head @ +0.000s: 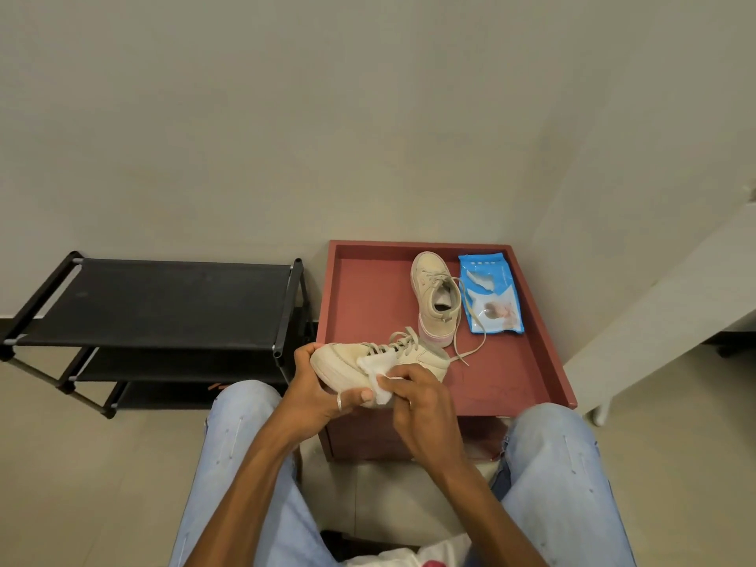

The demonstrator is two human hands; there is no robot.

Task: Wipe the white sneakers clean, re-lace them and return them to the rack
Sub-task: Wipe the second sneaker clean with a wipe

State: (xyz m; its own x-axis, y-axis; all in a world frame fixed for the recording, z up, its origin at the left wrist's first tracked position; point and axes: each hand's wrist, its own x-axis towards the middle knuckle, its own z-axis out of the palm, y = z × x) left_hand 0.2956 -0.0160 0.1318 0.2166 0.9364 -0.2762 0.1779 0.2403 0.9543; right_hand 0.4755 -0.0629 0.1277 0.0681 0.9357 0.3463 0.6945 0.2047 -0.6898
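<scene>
Writing: none could be read on the blue wet-wipe pack (491, 294); its print was too small.
Held sneaker (380, 360): gripped on its side by the left hand (317, 388), closed around the toe and sole, above the near edge of the desk.
Wipe (378, 376): a white wipe was pinched in the closed right hand (421, 407) and pressed against the held sneaker.
Second sneaker (434, 298): stood upright on the desk, just beside the pack, laces trailing.
Desk (360, 296): a low red top with a raised rim.
Shoe rack (155, 298): black, tiered, set left of the desk against a plain pale wall.
Floor (82, 464): pale tiles.
</scene>
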